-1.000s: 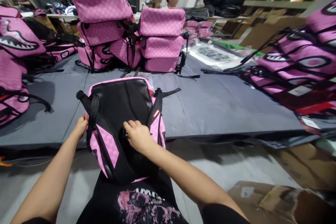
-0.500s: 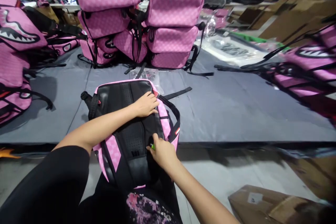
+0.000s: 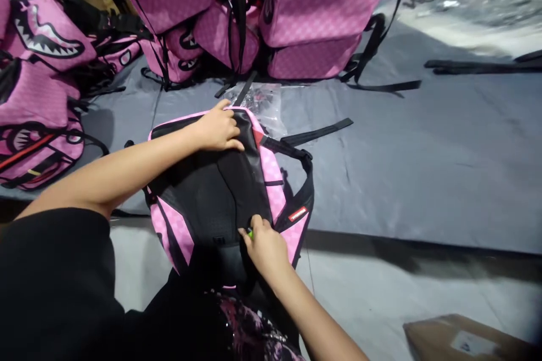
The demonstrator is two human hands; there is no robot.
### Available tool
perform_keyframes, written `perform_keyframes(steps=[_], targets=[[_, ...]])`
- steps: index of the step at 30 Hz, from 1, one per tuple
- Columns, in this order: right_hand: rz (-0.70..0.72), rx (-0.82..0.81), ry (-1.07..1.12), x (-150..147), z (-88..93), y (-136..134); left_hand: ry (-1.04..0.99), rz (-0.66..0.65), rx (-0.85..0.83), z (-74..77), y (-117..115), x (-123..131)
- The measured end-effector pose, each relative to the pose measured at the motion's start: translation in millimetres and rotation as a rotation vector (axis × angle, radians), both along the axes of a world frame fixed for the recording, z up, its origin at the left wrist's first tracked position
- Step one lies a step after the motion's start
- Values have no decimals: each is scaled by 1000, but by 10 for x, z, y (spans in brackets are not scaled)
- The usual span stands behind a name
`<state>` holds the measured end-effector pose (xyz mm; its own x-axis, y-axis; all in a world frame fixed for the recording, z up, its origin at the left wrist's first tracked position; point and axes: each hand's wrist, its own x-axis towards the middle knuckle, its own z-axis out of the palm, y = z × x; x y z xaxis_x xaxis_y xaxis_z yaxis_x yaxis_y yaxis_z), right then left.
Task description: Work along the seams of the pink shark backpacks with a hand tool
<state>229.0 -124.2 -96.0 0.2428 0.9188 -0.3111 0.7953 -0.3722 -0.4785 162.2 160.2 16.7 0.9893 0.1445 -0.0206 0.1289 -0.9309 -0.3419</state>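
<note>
A pink backpack (image 3: 277,180) with a black padded back panel lies face down at the near edge of the grey table, partly over my lap. My left hand (image 3: 218,130) rests on its top edge, fingers curled over the rim. My right hand (image 3: 262,245) is closed at the lower right of the back panel, pinching a small green thing (image 3: 249,233) that I cannot make out. One black shoulder strap (image 3: 307,180) with a red tag loops out on the right.
Stacks of pink backpacks (image 3: 322,5) stand at the back of the grey table (image 3: 423,158), with more shark-face ones (image 3: 38,45) at the left. A clear plastic bag (image 3: 260,102) lies beyond the backpack. A cardboard box (image 3: 466,341) sits on the floor at the lower right.
My left hand crossed from the left strap to the backpack's top edge. My right hand slid to the panel's lower right. The view tilted down and closer.
</note>
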Motion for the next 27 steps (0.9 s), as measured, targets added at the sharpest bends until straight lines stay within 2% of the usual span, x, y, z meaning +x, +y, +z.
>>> perform_keyframes(steps=[2, 4, 5, 7, 10, 13, 17, 21, 27], targets=[[-83, 28, 392, 160, 23, -3, 11, -64, -7, -26, -127, -30], [-177, 72, 859, 389, 108, 12, 3, -106, -57, -112, -352, -43], [-225, 107, 1023, 514, 175, 29, -14, -112, -81, -168, -466, -46], [-310, 185, 1168, 747, 349, 89, -65, -93, -108, -276, -648, -51], [-436, 397, 1192, 953, 614, 245, -153, -46, -112, -396, -786, -78], [-523, 639, 1155, 943, 714, 439, -226, -12, -114, -456, -832, -128], [-584, 735, 934, 746, 533, 625, -281, -5, -165, -478, -849, -164], [-686, 810, 743, 589, 336, 644, -303, 7, -206, -491, -850, -151], [-548, 820, 536, 510, 331, 622, -372, -27, -233, -552, -865, -172]])
